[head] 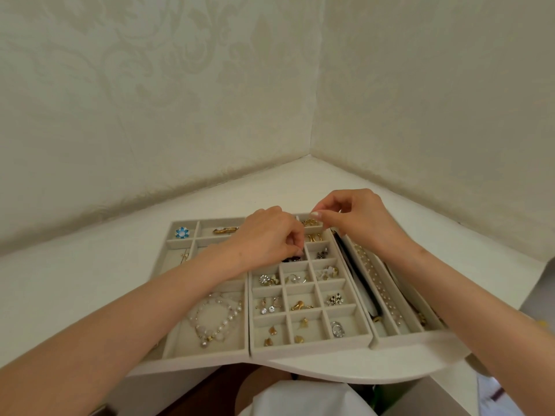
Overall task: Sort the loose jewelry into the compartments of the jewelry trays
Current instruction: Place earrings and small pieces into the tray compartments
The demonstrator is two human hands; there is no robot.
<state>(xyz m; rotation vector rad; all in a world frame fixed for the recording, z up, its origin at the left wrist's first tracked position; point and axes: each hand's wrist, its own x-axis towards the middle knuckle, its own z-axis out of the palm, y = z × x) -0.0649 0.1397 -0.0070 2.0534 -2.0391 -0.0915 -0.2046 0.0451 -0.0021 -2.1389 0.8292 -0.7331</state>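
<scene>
Three beige velvet jewelry trays sit side by side on a white corner table: left tray (207,355), middle grid tray (309,349), right long-slot tray (402,337). My left hand (264,235) hovers over the upper part of the middle tray. Its curled fingertips pinch a dark beaded piece (289,259) lying in a compartment. My right hand (357,217) is raised above the tray's top right compartment, which holds a gold piece (310,222). Its thumb and fingertips are pinched together on something too small to make out.
The left tray holds a pearl bracelet (216,319), a blue flower (181,232) and a gold brooch (225,230). Earrings and a silver ring (337,328) fill the grid. A pearl strand (375,283) and black cord (357,277) lie in the right tray. Walls close in behind.
</scene>
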